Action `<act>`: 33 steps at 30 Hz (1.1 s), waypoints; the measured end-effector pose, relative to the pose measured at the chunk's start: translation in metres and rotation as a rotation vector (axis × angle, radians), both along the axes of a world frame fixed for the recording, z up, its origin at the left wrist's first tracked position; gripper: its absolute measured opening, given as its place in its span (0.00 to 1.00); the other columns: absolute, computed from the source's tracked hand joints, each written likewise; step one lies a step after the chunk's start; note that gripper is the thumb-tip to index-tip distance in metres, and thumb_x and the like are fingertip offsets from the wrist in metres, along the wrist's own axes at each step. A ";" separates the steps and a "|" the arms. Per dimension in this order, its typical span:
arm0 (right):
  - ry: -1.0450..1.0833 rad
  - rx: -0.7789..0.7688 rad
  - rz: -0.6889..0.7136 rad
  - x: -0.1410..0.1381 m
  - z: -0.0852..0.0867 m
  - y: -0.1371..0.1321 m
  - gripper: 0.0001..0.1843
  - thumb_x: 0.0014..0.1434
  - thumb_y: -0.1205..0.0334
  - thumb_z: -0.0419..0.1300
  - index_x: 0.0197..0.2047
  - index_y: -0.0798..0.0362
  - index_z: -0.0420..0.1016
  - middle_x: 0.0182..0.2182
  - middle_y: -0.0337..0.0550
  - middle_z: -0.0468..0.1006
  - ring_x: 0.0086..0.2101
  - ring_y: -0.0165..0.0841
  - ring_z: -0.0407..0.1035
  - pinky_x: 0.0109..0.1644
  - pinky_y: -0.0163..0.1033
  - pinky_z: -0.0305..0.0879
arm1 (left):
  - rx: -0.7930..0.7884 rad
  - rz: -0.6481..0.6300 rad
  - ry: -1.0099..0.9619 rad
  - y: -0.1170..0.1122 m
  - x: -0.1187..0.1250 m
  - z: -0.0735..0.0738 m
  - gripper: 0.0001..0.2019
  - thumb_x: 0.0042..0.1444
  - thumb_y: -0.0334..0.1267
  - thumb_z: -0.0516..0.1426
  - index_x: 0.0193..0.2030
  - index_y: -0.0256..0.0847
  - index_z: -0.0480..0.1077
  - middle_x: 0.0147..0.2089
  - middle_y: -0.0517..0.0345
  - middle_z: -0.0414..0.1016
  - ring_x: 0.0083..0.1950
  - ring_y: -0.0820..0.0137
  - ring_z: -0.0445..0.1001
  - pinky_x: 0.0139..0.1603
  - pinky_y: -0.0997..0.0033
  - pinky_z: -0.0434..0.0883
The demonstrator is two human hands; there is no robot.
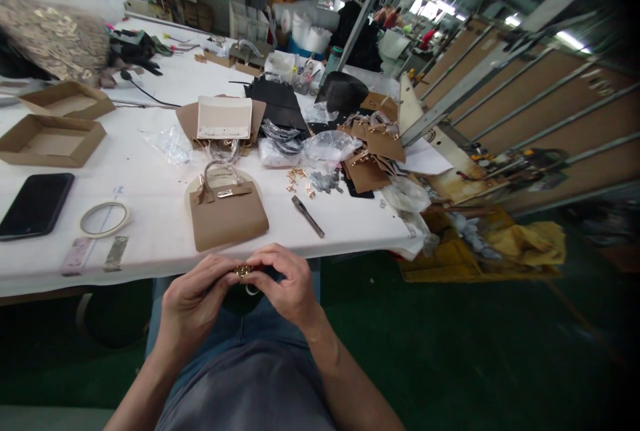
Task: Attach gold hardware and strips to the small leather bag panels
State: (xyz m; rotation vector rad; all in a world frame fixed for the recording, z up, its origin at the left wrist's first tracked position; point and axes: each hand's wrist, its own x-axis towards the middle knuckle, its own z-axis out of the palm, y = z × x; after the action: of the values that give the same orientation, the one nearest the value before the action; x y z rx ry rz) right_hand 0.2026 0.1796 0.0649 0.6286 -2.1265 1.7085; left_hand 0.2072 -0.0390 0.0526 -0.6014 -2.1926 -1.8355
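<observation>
My left hand (pixel 197 298) and my right hand (pixel 287 284) meet over my lap, just below the table's front edge. Their fingertips pinch together on a small gold metal fitting (pixel 243 271). A dark rounded piece with a white ring (pixel 249 292) hangs beneath it, partly hidden by my fingers. Just beyond my hands, a small tan handbag (pixel 227 214) with a gold clasp lies flat on the white table (pixel 150 171). A grey metal tool (pixel 307 216) lies to the bag's right, beside several loose gold fittings (pixel 300 181).
A black phone (pixel 35 204), a tape roll (pixel 105 218) and two open cardboard boxes (pixel 50 141) sit at the left. Brown leather pieces (pixel 375 151), plastic bags and black material crowd the table's middle and right. Yellow cloth (pixel 525 244) lies on the green floor.
</observation>
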 end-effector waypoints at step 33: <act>0.097 0.114 -0.027 -0.032 -0.033 -0.007 0.07 0.81 0.59 0.71 0.57 0.50 0.82 0.50 0.49 0.87 0.50 0.40 0.83 0.56 0.43 0.81 | -0.013 0.108 -0.152 -0.010 -0.024 -0.031 0.13 0.76 0.45 0.70 0.63 0.50 0.89 0.59 0.50 0.91 0.58 0.56 0.90 0.62 0.61 0.87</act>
State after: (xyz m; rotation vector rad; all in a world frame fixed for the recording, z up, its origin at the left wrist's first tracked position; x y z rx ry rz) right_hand 0.1706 0.1730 0.0315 0.6970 -2.1652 1.5193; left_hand 0.1831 -0.0493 0.0217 -0.3476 -2.2853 -1.8680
